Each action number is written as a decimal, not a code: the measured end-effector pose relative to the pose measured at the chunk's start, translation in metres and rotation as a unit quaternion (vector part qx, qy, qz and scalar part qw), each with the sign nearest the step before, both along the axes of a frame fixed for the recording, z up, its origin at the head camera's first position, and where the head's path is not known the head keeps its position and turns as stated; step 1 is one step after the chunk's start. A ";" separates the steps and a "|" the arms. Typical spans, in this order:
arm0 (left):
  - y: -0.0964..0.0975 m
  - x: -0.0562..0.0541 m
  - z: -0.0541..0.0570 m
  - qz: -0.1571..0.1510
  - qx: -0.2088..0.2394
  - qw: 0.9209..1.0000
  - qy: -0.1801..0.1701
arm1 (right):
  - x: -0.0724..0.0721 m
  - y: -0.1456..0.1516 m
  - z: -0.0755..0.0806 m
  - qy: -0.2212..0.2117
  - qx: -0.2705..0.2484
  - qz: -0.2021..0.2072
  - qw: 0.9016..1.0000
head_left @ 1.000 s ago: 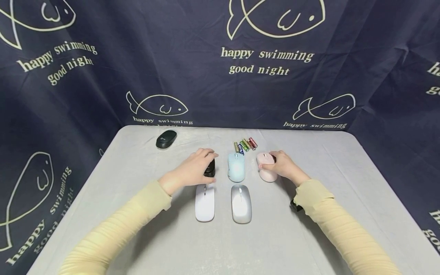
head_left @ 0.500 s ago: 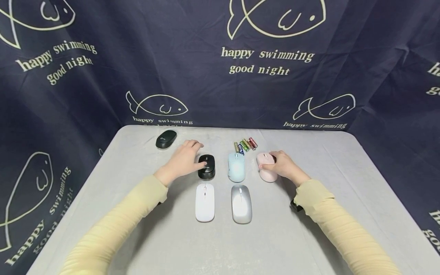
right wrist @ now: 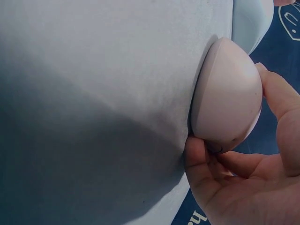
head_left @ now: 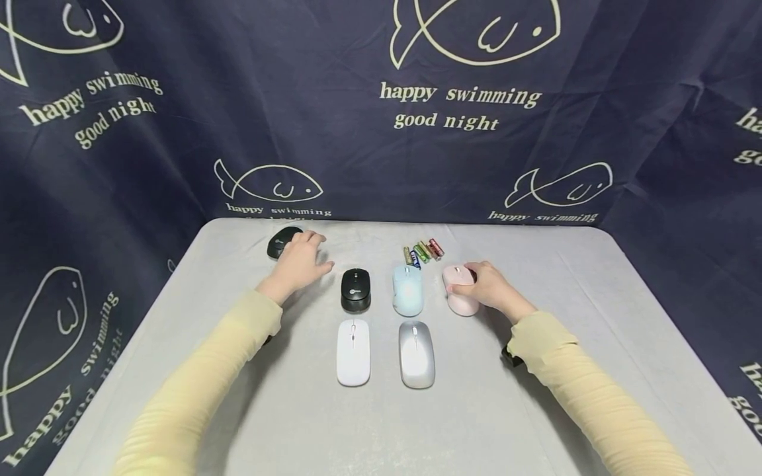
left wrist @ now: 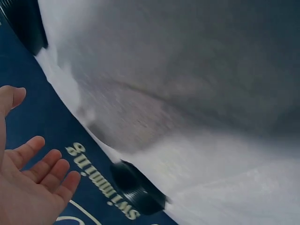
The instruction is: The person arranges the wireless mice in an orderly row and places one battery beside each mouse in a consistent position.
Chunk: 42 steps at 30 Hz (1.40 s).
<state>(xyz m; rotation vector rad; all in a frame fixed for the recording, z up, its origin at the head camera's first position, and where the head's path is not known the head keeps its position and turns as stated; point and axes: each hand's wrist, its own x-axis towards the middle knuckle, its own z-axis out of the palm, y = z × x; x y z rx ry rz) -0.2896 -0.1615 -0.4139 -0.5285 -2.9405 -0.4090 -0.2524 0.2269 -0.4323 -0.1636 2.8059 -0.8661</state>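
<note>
My left hand [head_left: 295, 266], fingers apart, reaches over the near edge of the dark green-black mouse [head_left: 282, 240] at the back left. In the left wrist view a gap shows between the fingers [left wrist: 49, 173] and that mouse [left wrist: 136, 190]. On the right, my right hand [head_left: 491, 288] grips the pink mouse [head_left: 462, 303], thumb on one side and fingers on the other. The right wrist view shows the pink mouse's rounded side low against the white cloth. Between the hands stand a black mouse [head_left: 356, 291] and a light blue mouse [head_left: 407, 292].
A white mouse [head_left: 354, 354] and a silver mouse [head_left: 417, 356] lie in a nearer row. Several small batteries [head_left: 422, 251] lie loose behind the light blue mouse. The table [head_left: 381, 430] ends at a dark blue printed curtain [head_left: 381, 172].
My left hand has let go of the black mouse and moved back and left to the dark green-black mouse. My right hand stays on the pink mouse.
</note>
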 end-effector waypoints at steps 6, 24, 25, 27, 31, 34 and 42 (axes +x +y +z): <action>-0.008 -0.011 -0.001 0.030 -0.001 0.999 -0.028 | 0.000 0.001 0.001 0.002 -0.001 -0.003 1.000; -0.021 -0.038 -0.001 0.087 -0.041 0.991 -0.094 | 0.001 0.003 0.003 0.006 -0.002 -0.005 1.000; -0.022 -0.040 -0.001 0.092 -0.040 0.990 -0.100 | 0.001 0.003 0.003 0.007 -0.001 -0.004 1.000; -0.024 -0.043 0.000 0.102 -0.038 0.987 -0.114 | 0.002 0.002 0.004 0.007 -0.002 -0.003 1.000; -0.028 -0.049 0.005 0.122 -0.039 0.984 -0.128 | 0.002 0.001 0.004 0.011 -0.004 0.001 1.000; -0.031 -0.052 0.007 0.136 -0.048 0.981 -0.130 | 0.001 0.000 0.002 0.016 -0.004 0.002 1.000; -0.038 -0.053 0.003 0.159 -0.049 0.976 -0.139 | 0.002 0.000 0.000 0.021 -0.009 0.003 1.000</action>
